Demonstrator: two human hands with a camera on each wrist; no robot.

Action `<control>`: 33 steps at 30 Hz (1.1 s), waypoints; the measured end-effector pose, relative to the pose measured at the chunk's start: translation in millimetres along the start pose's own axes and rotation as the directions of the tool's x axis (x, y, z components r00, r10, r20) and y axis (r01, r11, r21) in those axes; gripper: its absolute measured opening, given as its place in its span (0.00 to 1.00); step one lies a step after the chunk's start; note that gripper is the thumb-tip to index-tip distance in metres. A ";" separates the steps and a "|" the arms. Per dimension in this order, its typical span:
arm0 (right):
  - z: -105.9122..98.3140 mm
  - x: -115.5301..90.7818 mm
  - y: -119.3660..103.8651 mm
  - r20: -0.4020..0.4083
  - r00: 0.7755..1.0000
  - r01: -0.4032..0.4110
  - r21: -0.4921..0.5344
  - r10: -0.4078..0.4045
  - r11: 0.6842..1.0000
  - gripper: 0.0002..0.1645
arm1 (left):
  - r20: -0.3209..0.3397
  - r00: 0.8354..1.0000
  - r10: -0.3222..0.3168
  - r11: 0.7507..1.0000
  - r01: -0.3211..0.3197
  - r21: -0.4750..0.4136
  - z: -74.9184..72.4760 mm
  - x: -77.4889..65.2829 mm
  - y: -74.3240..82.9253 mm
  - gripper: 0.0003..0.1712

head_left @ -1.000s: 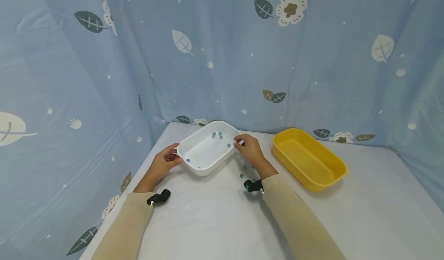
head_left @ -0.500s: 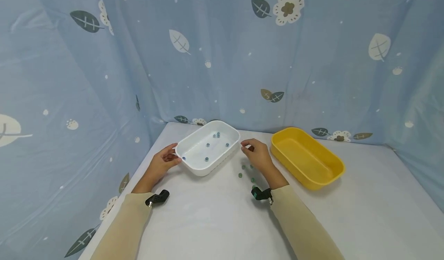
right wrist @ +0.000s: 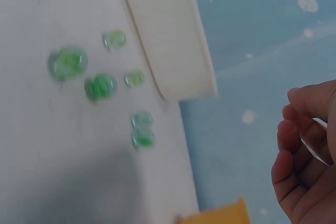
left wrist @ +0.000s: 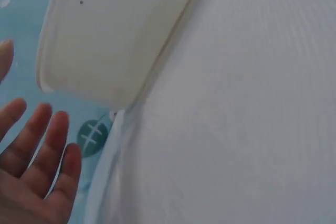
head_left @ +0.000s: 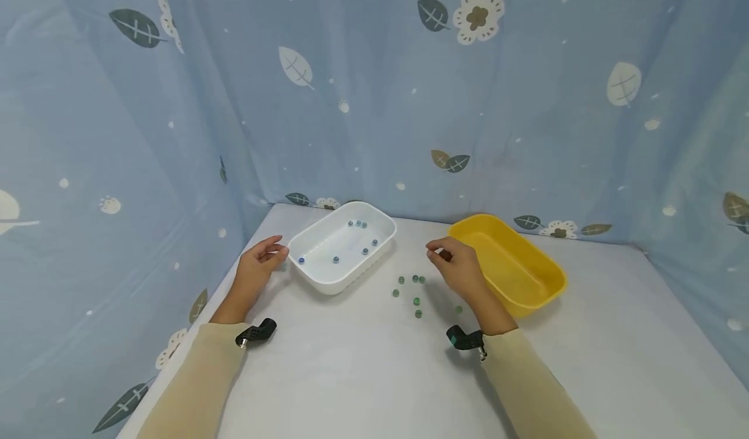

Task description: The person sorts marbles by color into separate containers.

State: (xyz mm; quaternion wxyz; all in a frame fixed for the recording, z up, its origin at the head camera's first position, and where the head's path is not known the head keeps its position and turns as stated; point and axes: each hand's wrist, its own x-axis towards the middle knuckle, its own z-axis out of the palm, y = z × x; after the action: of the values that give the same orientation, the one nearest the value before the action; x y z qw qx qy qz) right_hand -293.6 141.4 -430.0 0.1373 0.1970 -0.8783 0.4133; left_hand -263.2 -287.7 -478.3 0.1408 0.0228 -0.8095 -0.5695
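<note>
A white plastic tub point(head_left: 329, 287) stands at the back left, holding several blue marbles point(head_left: 336, 259). My left hand point(head_left: 255, 268) is beside its left end; in the left wrist view the fingers of the hand point(left wrist: 39, 166) are spread, with a gap to the tub point(left wrist: 115, 35). Several green marbles point(head_left: 417, 301) lie loose on the white cloth, right of the tub. Above and beyond them hovers my right hand point(head_left: 459, 266), near a yellow tub point(head_left: 517, 263). Its fingers point(right wrist: 286, 135) are loosely bent toward the thumb, and nothing shows between them.
The white-covered table point(head_left: 351, 374) ends at a blue patterned curtain point(head_left: 363, 133), which hangs along the back and both sides. No marbles show inside the yellow tub at the back right. One green marble point(head_left: 459, 309) lies apart, close to my right forearm.
Both hands have drawn away from the white tub, the right one moving right toward the yellow tub. Blue marbles have rolled to other spots inside the white tub. More green marbles are uncovered.
</note>
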 end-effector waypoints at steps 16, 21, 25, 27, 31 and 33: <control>-69.9 -52.9 39.7 -0.178 0.984 -0.045 -0.134 0.020 0.990 0.10 | 0.003 0.956 0.293 0.935 -0.287 0.210 21.8 -28.2 60.6 0.20; -87.6 -64.7 55.4 -0.271 0.961 -0.083 -0.129 0.046 0.988 0.11 | 0.083 0.936 0.343 0.920 -0.352 0.174 36.3 -44.1 73.2 0.16; -99.8 -72.7 68.4 -0.314 0.945 -0.134 -0.129 0.087 0.983 0.12 | 0.148 0.923 0.355 0.913 -0.377 0.157 49.7 -53.2 80.2 0.14; -105.4 -76.9 75.3 -0.336 0.937 -0.152 -0.136 0.098 0.979 0.13 | 0.183 0.912 0.368 0.906 -0.396 0.150 56.6 -55.9 82.8 0.13; -114.8 -83.6 90.5 -0.387 0.913 -0.196 -0.146 0.126 0.970 0.14 | 0.252 0.889 0.382 0.893 -0.426 0.148 70.0 -58.8 87.5 0.13; -117.7 -85.5 97.7 -0.416 0.899 -0.212 -0.144 0.135 0.967 0.14 | 0.279 0.878 0.390 0.886 -0.440 0.145 77.2 -60.0 88.9 0.13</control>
State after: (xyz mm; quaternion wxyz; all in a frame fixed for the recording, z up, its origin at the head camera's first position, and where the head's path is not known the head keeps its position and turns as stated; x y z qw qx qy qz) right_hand -253.6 309.8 -457.1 0.2954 0.0146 -0.8799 0.3718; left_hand -214.3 -174.1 -432.0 0.1575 -0.2073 -0.8603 -0.4383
